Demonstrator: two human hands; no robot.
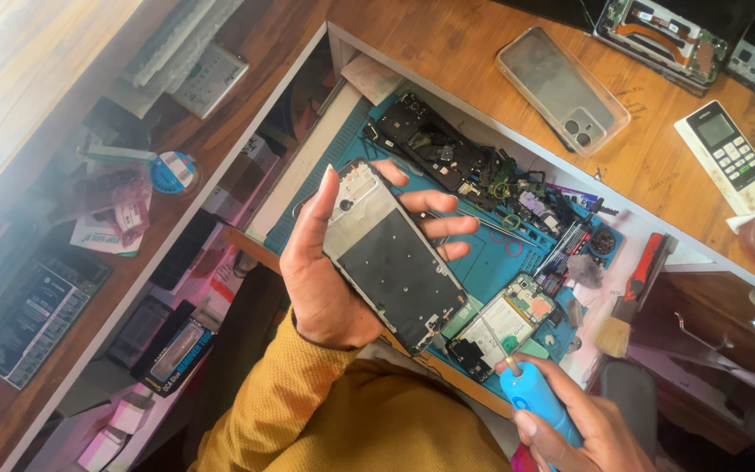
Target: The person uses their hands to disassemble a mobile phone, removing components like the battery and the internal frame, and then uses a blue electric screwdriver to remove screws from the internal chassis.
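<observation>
The left hand (329,280) cradles a stripped phone frame with a silver metal midplate and a dark rectangular panel (391,253), its thumb along one long edge and its fingers (439,225) curled over the other, so the frame sits tilted above the open drawer. The right hand (583,428) is wrapped tightly around a blue electric screwdriver with a thin metal bit (530,393), the bit pointing up toward the lower end of the frame but not touching it. To work the frame well, it seems wise to hold it steady and level and to bring the bit squarely onto a screw head, since a slanted approach could slip. Just below the frame, on a teal repair mat (491,262) lining the drawer, lies another opened phone body with a pale battery (504,325), and a heap of dark loose parts and cables (456,157) crowds the mat's far side, close enough to catch anything dropped. On the wooden surface (657,166) beyond rest a clear plastic phone case (561,87), a white remote with grey buttons (729,156) and a further opened phone (661,35), all well apart from the hands.
</observation>
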